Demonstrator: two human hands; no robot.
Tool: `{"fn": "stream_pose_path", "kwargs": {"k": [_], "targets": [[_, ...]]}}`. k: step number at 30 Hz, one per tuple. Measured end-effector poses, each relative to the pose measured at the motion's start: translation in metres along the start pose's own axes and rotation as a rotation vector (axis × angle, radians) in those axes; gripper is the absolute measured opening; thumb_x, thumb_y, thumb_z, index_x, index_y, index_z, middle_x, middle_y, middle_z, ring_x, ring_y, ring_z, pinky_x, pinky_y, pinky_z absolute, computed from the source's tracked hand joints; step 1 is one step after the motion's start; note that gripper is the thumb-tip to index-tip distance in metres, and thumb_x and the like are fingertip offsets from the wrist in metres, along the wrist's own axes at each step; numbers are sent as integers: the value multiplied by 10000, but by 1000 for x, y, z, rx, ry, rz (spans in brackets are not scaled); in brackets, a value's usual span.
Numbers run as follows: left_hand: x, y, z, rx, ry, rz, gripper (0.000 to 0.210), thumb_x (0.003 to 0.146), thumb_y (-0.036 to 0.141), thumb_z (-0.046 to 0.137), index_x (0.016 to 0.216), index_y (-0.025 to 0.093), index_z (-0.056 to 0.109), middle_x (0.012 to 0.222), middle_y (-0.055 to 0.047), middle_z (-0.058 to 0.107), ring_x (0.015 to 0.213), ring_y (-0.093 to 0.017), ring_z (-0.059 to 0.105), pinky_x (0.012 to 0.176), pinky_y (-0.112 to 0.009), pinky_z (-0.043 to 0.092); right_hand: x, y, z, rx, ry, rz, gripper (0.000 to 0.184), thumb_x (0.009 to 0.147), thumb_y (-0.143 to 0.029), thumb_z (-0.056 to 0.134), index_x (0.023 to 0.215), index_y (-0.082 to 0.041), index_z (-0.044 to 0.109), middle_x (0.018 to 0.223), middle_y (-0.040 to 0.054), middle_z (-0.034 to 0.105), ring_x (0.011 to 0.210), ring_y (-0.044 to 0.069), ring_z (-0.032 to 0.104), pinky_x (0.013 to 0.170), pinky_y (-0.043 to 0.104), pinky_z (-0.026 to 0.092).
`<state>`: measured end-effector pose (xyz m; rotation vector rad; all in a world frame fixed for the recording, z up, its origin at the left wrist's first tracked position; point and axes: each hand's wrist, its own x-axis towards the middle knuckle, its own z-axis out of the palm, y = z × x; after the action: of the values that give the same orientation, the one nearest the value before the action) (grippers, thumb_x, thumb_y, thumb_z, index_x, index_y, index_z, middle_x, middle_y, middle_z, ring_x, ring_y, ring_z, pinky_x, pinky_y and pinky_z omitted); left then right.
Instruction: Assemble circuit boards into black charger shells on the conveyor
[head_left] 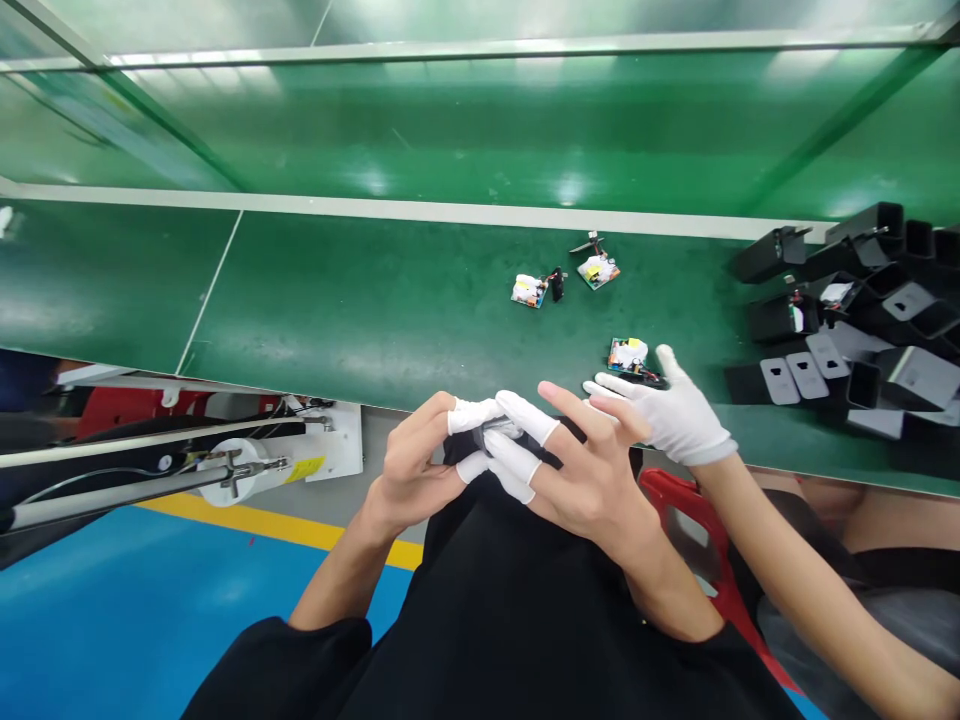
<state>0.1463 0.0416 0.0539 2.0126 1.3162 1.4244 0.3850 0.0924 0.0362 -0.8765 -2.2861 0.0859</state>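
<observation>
Close to my body, at the table's front edge, my left hand (pixel 420 455) and my right hand (pixel 581 465) meet around a small black and grey part (pixel 496 428). White finger covers sit on several of my fingertips. The fingers of my left hand pinch the part from the left. My right thumb and covered fingers press on it from the right, with the bare index finger raised. Most of the part is hidden, so its kind is unclear. Past my right hand lies a circuit board (pixel 628 355) with a white patch and dark wires.
A co-worker's white-gloved hand (pixel 679 410) reaches in from the right beside that board. Two more circuit boards (pixel 529 290) (pixel 598 270) lie farther back on the green table (pixel 360 300). Black rectangular housings (pixel 780 255) are piled at right. A red chair (pixel 686 500) stands below.
</observation>
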Motion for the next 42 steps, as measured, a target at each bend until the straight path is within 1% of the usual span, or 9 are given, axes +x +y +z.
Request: {"fn": "stream_pose_path", "kwargs": {"k": [5, 10, 12, 16, 22, 24, 28, 36, 42], "targets": [[-4, -2, 2, -12, 12, -6, 527, 884, 47, 854, 1380, 186, 742, 980, -49, 727, 826, -157, 638, 654, -272, 550, 12, -9, 0, -16, 120, -158, 154, 978, -323, 775, 1068, -447, 760, 1092, -97, 797, 1429, 201, 647, 1169, 456, 344], [-6, -5, 6, 48, 77, 6, 544, 863, 78, 899, 1367, 216, 746, 1020, -55, 770, 869, -189, 713, 699, -303, 613, -9, -4, 10, -149, 119, 123, 142, 996, -523, 727, 1098, -430, 761, 1025, -8, 812, 1229, 290, 728, 1096, 540, 392], [-7, -6, 8, 65, 109, 15, 556, 858, 90, 909, 1371, 220, 739, 1023, -51, 777, 843, -181, 707, 686, -302, 615, -13, -6, 14, -195, 172, 154, 146, 985, -540, 738, 1084, -435, 765, 1012, -19, 818, 1200, 296, 744, 1105, 549, 359], [-12, -12, 12, 84, 153, -3, 551, 861, 93, 902, 1365, 235, 731, 1015, -47, 773, 871, -195, 726, 694, -313, 629, 0, -19, 19, -152, 301, -7, 60, 983, -404, 758, 1036, -394, 782, 1107, -57, 834, 1263, 248, 741, 1131, 484, 303], [-21, -30, 27, 220, 165, -73, 389, 941, 156, 834, 1305, 221, 715, 1057, -56, 779, 908, -192, 752, 782, -323, 653, 11, -22, 40, -150, 268, 64, 54, 965, -289, 774, 942, -326, 805, 1173, -3, 844, 1274, 261, 731, 1114, 476, 317], [-25, -39, 36, 300, 231, -98, 323, 947, 155, 819, 1245, 206, 706, 1030, -46, 759, 916, -187, 760, 812, -316, 653, 10, -23, 51, -185, 285, 153, 28, 967, -328, 793, 947, -325, 813, 1134, 12, 848, 1208, 267, 748, 1107, 488, 329], [-33, -54, 57, 397, 330, -152, 230, 936, 200, 847, 1105, 205, 692, 924, -3, 693, 829, -162, 722, 747, -284, 614, 12, -26, 67, -216, 169, 268, 191, 983, -450, 804, 1068, -280, 821, 1222, 88, 841, 1215, 286, 737, 1120, 495, 323], [-38, -59, 89, 321, 490, -374, 353, 911, 329, 866, 859, 231, 531, 747, 70, 540, 627, -103, 522, 593, -254, 452, 19, -32, 75, -187, 31, 329, 116, 999, -374, 745, 985, -262, 772, 1327, 122, 802, 1326, 334, 677, 1157, 543, 287], [-40, -66, 95, 307, 520, -376, 338, 967, 323, 781, 838, 239, 480, 725, 67, 500, 611, -105, 466, 576, -269, 404, 24, -31, 72, -226, -38, 244, 75, 995, -266, 708, 933, -240, 744, 1365, 135, 786, 1364, 325, 662, 1167, 521, 284]]}}
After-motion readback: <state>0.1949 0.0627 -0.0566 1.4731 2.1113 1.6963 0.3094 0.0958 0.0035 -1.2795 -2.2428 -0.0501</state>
